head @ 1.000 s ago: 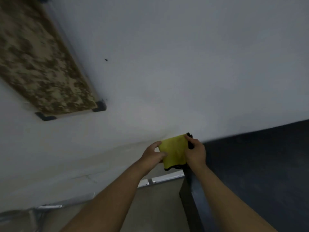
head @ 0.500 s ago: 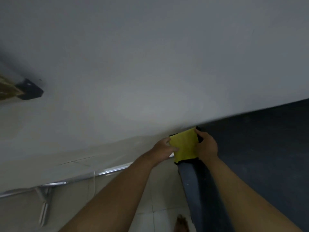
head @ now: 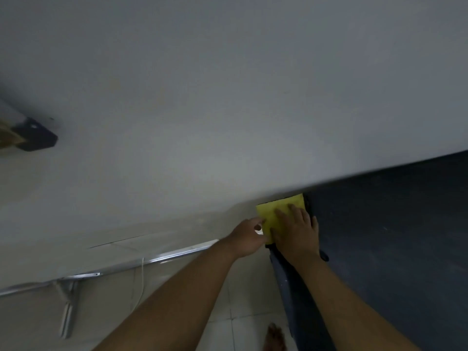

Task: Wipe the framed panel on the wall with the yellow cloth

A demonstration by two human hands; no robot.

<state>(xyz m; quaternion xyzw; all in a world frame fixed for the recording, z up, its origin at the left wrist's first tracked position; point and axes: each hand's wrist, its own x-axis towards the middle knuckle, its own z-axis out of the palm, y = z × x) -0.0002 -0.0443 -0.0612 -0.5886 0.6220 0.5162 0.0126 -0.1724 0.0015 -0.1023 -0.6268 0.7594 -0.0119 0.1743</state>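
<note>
A pale wall [head: 228, 97] fills most of the view, with a dark blue surface [head: 392, 236] occupying the near right and only the black-capped corner of the framed panel [head: 27, 135] visible at the far left edge, well apart from the hands. A metal rail [head: 126, 267] runs along the wall's base at lower left above a tiled floor [head: 240, 312], where a bare foot [head: 274, 336] shows at the bottom. The yellow cloth [head: 278, 211] lies at the corner of the dark blue surface against the wall; the right hand [head: 296, 234] lies flat on it with fingers spread, and the left hand [head: 247, 236] pinches its left edge between thumb and fingers.
</note>
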